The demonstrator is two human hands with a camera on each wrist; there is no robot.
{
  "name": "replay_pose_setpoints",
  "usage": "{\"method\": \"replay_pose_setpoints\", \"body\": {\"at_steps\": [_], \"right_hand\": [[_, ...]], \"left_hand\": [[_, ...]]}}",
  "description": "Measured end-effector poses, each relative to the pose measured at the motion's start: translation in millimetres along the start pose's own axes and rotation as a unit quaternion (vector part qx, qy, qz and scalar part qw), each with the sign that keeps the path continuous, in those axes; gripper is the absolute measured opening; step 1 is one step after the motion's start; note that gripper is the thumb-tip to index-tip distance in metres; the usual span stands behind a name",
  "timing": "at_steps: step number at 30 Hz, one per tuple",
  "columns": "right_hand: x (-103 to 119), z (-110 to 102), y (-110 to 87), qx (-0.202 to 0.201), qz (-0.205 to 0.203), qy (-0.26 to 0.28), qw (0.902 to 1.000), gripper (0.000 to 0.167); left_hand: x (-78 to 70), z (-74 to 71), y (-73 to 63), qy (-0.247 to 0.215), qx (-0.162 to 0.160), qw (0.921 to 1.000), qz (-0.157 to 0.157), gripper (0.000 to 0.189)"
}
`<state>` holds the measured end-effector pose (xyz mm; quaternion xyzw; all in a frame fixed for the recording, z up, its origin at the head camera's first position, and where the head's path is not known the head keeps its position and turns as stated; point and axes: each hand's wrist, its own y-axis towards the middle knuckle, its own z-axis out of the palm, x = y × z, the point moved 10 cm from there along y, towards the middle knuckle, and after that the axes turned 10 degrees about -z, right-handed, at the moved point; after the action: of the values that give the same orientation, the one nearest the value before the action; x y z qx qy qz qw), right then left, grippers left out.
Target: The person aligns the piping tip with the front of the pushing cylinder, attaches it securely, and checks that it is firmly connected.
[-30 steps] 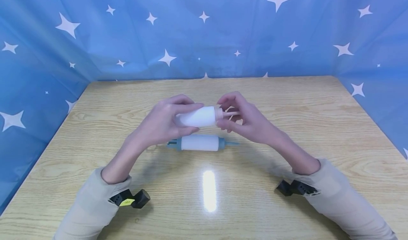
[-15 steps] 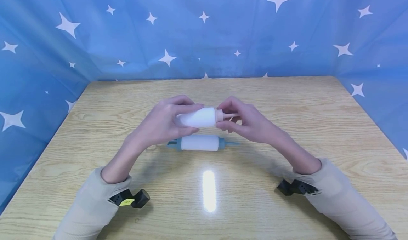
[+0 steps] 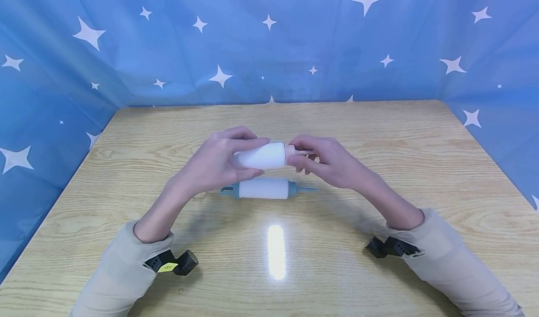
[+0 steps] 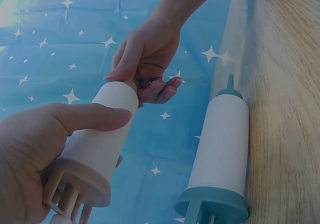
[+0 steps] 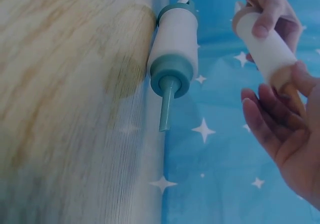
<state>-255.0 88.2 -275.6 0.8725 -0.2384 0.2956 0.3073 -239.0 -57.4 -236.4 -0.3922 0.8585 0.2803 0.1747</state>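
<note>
In the head view, my left hand (image 3: 223, 158) grips a white tube (image 3: 265, 156) around its barrel, holding it sideways above the table. This tube has a pinkish-beige collar and thin nozzle at its right end; in the left wrist view, a slotted beige frame (image 4: 75, 184) forms its near end. My right hand (image 3: 330, 160) pinches the beige collar (image 3: 290, 154) between thumb and forefinger, its other fingers loosely curled below. The hand partly hides the nozzle. A matching white tube with teal ends (image 3: 264, 188) lies on the table just nearer than the held one.
The light wooden table (image 3: 358, 270) meets a blue star-patterned curtain (image 3: 294, 41) at the back and sides. Black wrist cameras sit on both sleeves. A bright reflection marks the tabletop in front.
My right hand's fingers have drawn in and turned down around the beige collar, covering more of the nozzle. The left hand stays nearly still; the teal-ended tube has not moved.
</note>
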Motion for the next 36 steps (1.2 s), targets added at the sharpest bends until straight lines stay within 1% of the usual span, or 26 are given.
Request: {"method": "replay_pose_setpoints", "body": {"at_steps": [2,6,7,10,12,15,17,21,29,36], "right_hand": [[-0.2,0.0,-0.3,0.001,-0.004,-0.011,0.9999,0.011],[-0.6,0.0,-0.6,-0.001,-0.006,-0.025,0.9997,0.013],[-1.0,-0.1,-0.8,-0.002,-0.006,-0.024,0.9997,0.013],[-2.2,1.8,-0.5,-0.001,0.002,0.000,1.0000,0.012],[-2.2,3.4,0.1,0.002,0.003,0.019,0.9998,0.021],[-0.2,4.5,1.1,0.003,-0.006,0.039,0.9992,0.035],[1.4,4.1,1.7,0.000,-0.018,0.041,0.9990,0.036],[2.8,3.2,1.7,-0.004,-0.027,0.038,0.9989,0.030],[0.9,1.2,-0.1,-0.004,-0.012,0.023,0.9997,0.023],[1.2,-0.7,-1.0,-0.005,-0.012,-0.004,0.9999,0.016]], "left_hand": [[0.1,0.3,0.0,-0.001,0.002,1.0000,-0.002,0.050],[0.1,1.5,0.1,0.001,0.006,1.0000,-0.005,0.050],[0.2,1.5,0.1,0.001,0.006,1.0000,-0.006,0.050],[-0.2,1.2,-0.1,0.006,0.005,0.9999,-0.007,0.050],[0.2,0.6,-0.2,0.009,0.004,0.9999,-0.009,0.050],[0.9,0.3,-0.1,0.015,0.004,0.9998,-0.011,0.051],[1.6,0.4,0.1,0.016,0.004,0.9998,-0.014,0.052],[1.4,0.4,0.6,0.013,0.004,0.9998,-0.014,0.053],[1.1,0.7,0.4,0.003,0.001,1.0000,-0.006,0.051],[1.1,1.0,0.1,-0.007,0.001,1.0000,-0.005,0.050]]}}
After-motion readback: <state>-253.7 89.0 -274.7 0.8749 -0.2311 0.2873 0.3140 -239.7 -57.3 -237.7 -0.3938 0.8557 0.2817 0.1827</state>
